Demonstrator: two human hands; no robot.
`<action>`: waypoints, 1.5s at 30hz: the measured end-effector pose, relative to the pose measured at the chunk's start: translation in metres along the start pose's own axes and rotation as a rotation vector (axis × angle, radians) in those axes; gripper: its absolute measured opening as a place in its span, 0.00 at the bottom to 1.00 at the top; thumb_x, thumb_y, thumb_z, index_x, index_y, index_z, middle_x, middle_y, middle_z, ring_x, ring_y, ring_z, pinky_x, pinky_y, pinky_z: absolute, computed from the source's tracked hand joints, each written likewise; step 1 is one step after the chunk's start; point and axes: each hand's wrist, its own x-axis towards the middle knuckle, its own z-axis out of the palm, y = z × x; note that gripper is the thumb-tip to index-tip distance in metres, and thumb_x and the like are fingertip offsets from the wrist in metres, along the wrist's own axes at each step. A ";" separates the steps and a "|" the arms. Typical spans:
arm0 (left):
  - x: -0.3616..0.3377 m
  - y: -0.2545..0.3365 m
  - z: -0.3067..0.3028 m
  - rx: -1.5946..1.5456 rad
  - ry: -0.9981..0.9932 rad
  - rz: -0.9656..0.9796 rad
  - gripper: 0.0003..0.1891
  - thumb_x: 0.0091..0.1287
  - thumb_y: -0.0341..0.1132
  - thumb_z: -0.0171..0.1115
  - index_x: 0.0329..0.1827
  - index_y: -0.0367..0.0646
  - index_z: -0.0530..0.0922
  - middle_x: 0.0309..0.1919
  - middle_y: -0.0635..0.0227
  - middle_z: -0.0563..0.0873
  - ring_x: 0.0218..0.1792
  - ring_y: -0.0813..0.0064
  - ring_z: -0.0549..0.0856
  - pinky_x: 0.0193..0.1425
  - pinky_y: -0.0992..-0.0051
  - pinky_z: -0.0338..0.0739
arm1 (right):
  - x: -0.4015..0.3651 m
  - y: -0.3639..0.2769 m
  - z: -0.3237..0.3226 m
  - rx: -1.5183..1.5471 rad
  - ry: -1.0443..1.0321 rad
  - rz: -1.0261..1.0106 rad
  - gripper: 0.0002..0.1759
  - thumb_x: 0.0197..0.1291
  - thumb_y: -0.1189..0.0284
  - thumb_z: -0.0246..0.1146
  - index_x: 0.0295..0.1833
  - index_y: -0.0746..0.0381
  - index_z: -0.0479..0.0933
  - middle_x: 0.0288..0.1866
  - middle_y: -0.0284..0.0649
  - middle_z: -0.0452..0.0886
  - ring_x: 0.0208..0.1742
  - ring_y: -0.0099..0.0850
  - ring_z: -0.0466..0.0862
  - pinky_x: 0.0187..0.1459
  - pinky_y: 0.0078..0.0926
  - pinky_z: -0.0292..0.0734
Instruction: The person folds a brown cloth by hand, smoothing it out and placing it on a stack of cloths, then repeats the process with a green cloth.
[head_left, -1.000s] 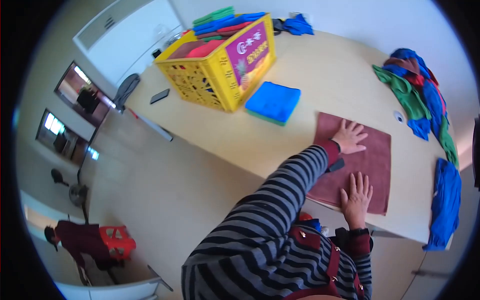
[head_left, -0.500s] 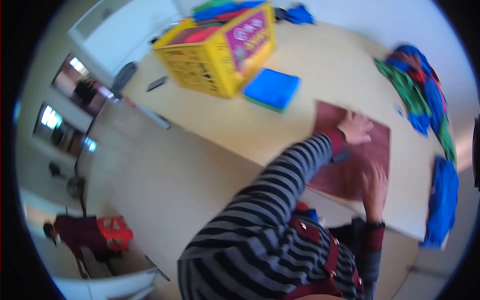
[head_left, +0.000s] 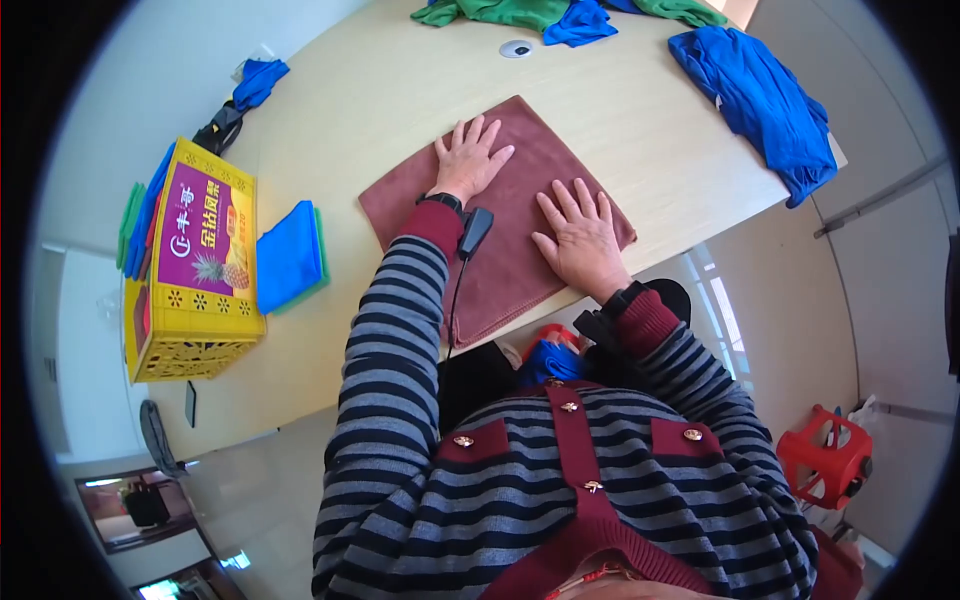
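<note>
Yellow plastic crate point(head_left: 200, 325) at left of frame, standing on a pale counter point(head_left: 380, 90), purple label with a pineapple on the side facing right. Folded cloths point(head_left: 130, 215), green and blue among them, show along its far left side. Phone point(head_left: 190, 403) just below the crate, dark, flat near the counter edge. Upper left: crumpled blue cloth point(head_left: 260, 83) beside something dark. Right next to the crate, a folded blue cloth point(head_left: 288, 255) on top of green; whether they touch the crate, cannot tell.

Centre: maroon cloth point(head_left: 510, 255), spread flat on the counter, one corner pointing to the top of frame, lower side close to the counter's near edge. Left hand point(head_left: 468, 160) on its upper left part, palm down, fingers fanned, grasping nothing. Small black device point(head_left: 475, 232) with a cord by that cuff. Above, at top of frame, green and blue cloths point(head_left: 510, 12) lie loose, a round fitting point(head_left: 516, 48) just below them. Right hand point(head_left: 585, 245) on the maroon cloth's right part, likewise flat and spread, no grip.

Upper right: rumpled blue garment point(head_left: 755, 105) at the counter's end. Lower right: red stool point(head_left: 825, 455) on the floor.
</note>
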 end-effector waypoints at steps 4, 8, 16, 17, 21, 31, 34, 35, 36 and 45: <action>0.018 0.011 0.000 -0.024 0.017 0.034 0.35 0.77 0.64 0.45 0.83 0.61 0.62 0.83 0.68 0.60 0.83 0.56 0.56 0.80 0.37 0.48 | 0.000 0.002 0.002 0.017 0.012 0.008 0.35 0.72 0.49 0.56 0.78 0.54 0.68 0.82 0.43 0.64 0.84 0.49 0.57 0.81 0.57 0.47; 0.052 0.031 0.018 -0.074 0.012 0.186 0.34 0.77 0.64 0.45 0.82 0.61 0.62 0.83 0.68 0.60 0.83 0.56 0.57 0.80 0.37 0.48 | -0.001 0.006 -0.002 0.049 0.017 0.020 0.35 0.72 0.48 0.55 0.78 0.54 0.68 0.82 0.43 0.64 0.84 0.49 0.56 0.81 0.57 0.47; 0.053 0.027 0.023 0.008 0.001 0.144 0.34 0.78 0.63 0.45 0.83 0.61 0.61 0.83 0.67 0.60 0.83 0.56 0.56 0.80 0.38 0.48 | -0.001 0.008 -0.002 0.120 0.030 0.055 0.34 0.72 0.48 0.56 0.76 0.54 0.70 0.81 0.43 0.65 0.84 0.48 0.57 0.81 0.56 0.47; 0.050 0.026 0.023 -0.004 0.001 0.141 0.34 0.78 0.63 0.45 0.83 0.61 0.60 0.84 0.66 0.59 0.83 0.56 0.56 0.80 0.37 0.47 | -0.004 0.010 -0.002 0.121 0.039 0.047 0.34 0.72 0.48 0.56 0.76 0.55 0.71 0.81 0.43 0.65 0.83 0.47 0.58 0.81 0.56 0.48; -0.002 0.041 0.009 -0.034 -0.017 0.168 0.35 0.78 0.61 0.47 0.84 0.60 0.58 0.84 0.63 0.58 0.84 0.55 0.55 0.81 0.37 0.45 | -0.007 0.011 0.002 0.092 0.045 0.049 0.34 0.72 0.48 0.55 0.76 0.54 0.71 0.81 0.42 0.65 0.83 0.47 0.58 0.81 0.56 0.48; -0.239 0.037 -0.036 -0.057 -0.057 -0.054 0.33 0.79 0.54 0.49 0.84 0.55 0.59 0.84 0.61 0.57 0.84 0.53 0.53 0.83 0.40 0.41 | -0.003 0.007 0.010 -0.031 0.023 0.043 0.34 0.74 0.45 0.51 0.78 0.51 0.68 0.82 0.39 0.64 0.84 0.45 0.57 0.82 0.53 0.47; -0.255 0.032 -0.036 -0.058 -0.039 -0.092 0.32 0.80 0.53 0.49 0.84 0.54 0.60 0.84 0.61 0.58 0.84 0.53 0.53 0.83 0.41 0.41 | -0.006 0.006 0.014 -0.074 0.018 0.042 0.34 0.76 0.45 0.49 0.79 0.50 0.67 0.83 0.38 0.63 0.84 0.43 0.57 0.82 0.51 0.47; -0.255 0.030 -0.036 -0.057 -0.031 -0.083 0.32 0.80 0.54 0.49 0.84 0.54 0.60 0.84 0.61 0.58 0.84 0.53 0.53 0.83 0.41 0.41 | -0.007 0.007 0.016 -0.096 0.020 0.042 0.34 0.76 0.45 0.48 0.80 0.49 0.67 0.83 0.38 0.63 0.85 0.43 0.57 0.82 0.51 0.47; -0.254 0.027 -0.035 -0.056 -0.022 -0.071 0.32 0.80 0.54 0.49 0.84 0.55 0.60 0.84 0.62 0.58 0.84 0.54 0.52 0.83 0.41 0.41 | -0.007 0.008 0.017 -0.120 0.024 0.045 0.34 0.77 0.45 0.47 0.80 0.49 0.66 0.84 0.38 0.63 0.85 0.43 0.57 0.82 0.50 0.47; -0.276 0.011 -0.035 -0.099 0.017 -0.108 0.32 0.79 0.53 0.50 0.83 0.54 0.61 0.84 0.62 0.58 0.84 0.54 0.54 0.83 0.41 0.44 | -0.015 0.033 0.018 -0.183 -0.041 0.013 0.33 0.79 0.46 0.44 0.82 0.48 0.62 0.85 0.38 0.61 0.85 0.42 0.56 0.82 0.49 0.49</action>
